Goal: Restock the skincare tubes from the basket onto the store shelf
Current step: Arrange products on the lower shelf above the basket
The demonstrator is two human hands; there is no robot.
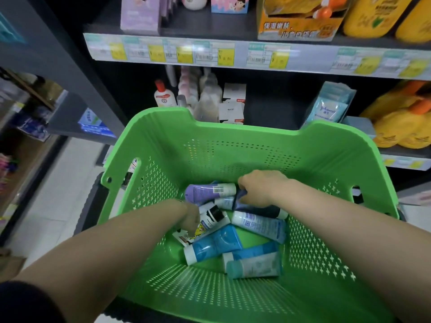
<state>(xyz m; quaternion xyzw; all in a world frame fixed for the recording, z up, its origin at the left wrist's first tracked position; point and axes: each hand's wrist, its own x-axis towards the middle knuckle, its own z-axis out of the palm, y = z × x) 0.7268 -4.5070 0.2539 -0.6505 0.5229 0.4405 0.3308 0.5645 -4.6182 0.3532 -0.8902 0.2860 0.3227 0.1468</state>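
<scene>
A green perforated basket (233,145) stands in front of the store shelf (256,54) and holds several skincare tubes. Both my hands reach down into it. My left hand (192,216) curls its fingers round a white tube with a black cap and a cartoon print (210,223). My right hand (258,188) grips the end of a dark blue tube (261,209) next to a purple tube (205,191). Blue tubes (213,248) and a teal-capped tube (254,266) lie loose on the basket floor.
The lower shelf behind the basket carries a red-capped white bottle (163,95), clear bottles (205,96), small white boxes (233,106), a blue packet (326,108) and yellow bottles (401,122). Price labels line the upper shelf edge. A tiled aisle floor (58,187) lies to the left.
</scene>
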